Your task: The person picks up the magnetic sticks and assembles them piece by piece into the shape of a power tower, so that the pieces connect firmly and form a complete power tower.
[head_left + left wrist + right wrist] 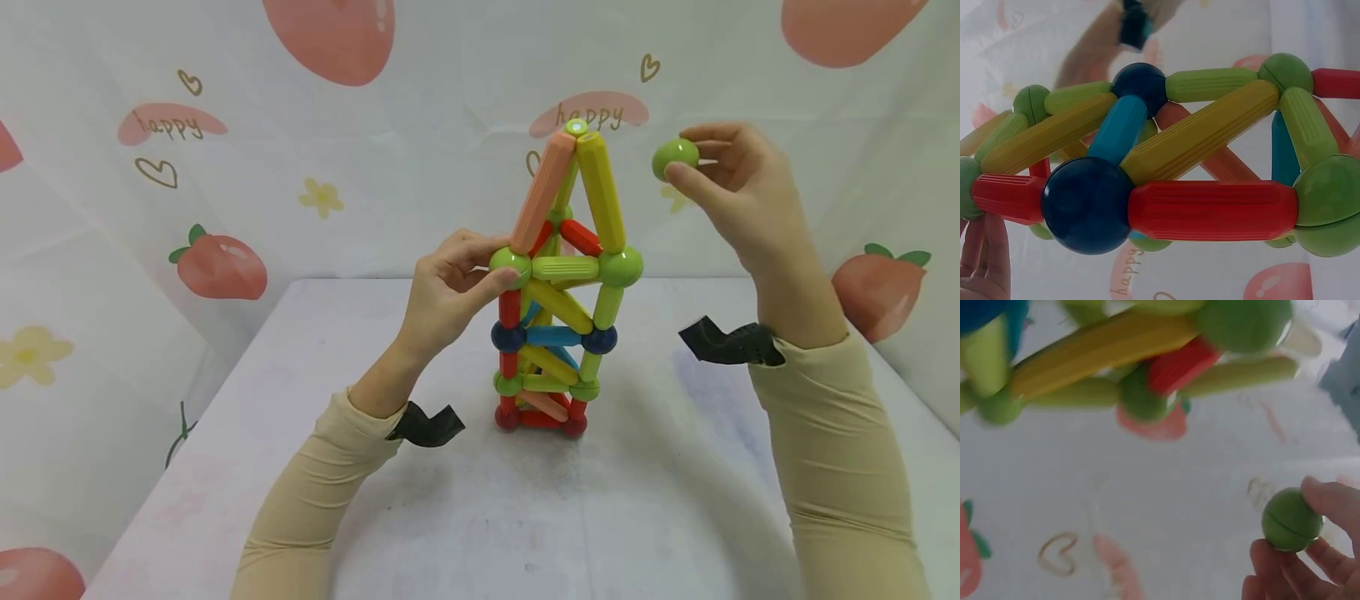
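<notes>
A tall tower of coloured rods and balls [553,336] stands on the table, its sloping rods meeting at a peak. My left hand [442,292] pinches a green corner ball [506,264] at the base of that peak, thumb in front and fingers behind. In the left wrist view, fingertips [994,244] touch this ball beside a red rod [1009,197]. To the right of the peak, my right hand [750,187] holds a loose green ball [670,152] between thumb and fingers, apart from the tower. The right wrist view shows a seam round the loose ball [1291,519].
Dark blue balls [508,336] join the tower's middle tier, and red balls [507,417] form its feet on the white table [480,533]. A printed cloth [450,100] hangs behind. Black strips [429,425] stick out from both sleeve cuffs.
</notes>
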A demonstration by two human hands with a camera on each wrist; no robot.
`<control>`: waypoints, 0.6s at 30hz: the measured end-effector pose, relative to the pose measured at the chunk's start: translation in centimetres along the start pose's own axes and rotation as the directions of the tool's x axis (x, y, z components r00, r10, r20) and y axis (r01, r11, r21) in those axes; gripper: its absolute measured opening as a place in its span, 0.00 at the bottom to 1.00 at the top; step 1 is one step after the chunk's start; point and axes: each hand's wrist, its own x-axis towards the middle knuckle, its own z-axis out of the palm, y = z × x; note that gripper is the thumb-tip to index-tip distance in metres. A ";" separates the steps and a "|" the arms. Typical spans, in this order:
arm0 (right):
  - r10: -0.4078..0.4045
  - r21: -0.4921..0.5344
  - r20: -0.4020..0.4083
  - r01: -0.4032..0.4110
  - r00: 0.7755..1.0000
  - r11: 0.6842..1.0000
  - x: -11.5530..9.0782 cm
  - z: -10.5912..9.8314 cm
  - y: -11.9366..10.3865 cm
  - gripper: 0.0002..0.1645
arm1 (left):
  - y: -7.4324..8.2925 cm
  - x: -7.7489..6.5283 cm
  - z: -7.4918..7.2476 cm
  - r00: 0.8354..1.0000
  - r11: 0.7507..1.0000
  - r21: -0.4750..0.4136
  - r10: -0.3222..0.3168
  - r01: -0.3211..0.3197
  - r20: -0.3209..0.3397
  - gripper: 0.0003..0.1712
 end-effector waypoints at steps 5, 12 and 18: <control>-0.137 0.207 0.037 0.127 0.990 0.970 0.6 2.4 -3.6 0.17 | 0.0 0.0 -0.1 1.000 1.000 0.005 -0.008 0.008 0.002 0.27; -0.293 0.233 0.102 0.264 0.951 0.936 1.1 4.9 -6.5 0.16 | -0.1 0.0 0.0 1.000 1.000 -0.009 -0.003 0.003 0.005 0.30; -0.358 0.174 0.199 0.327 0.912 0.929 1.3 5.9 -7.1 0.14 | -0.2 0.0 0.0 1.000 1.000 -0.024 -0.001 0.001 0.004 0.30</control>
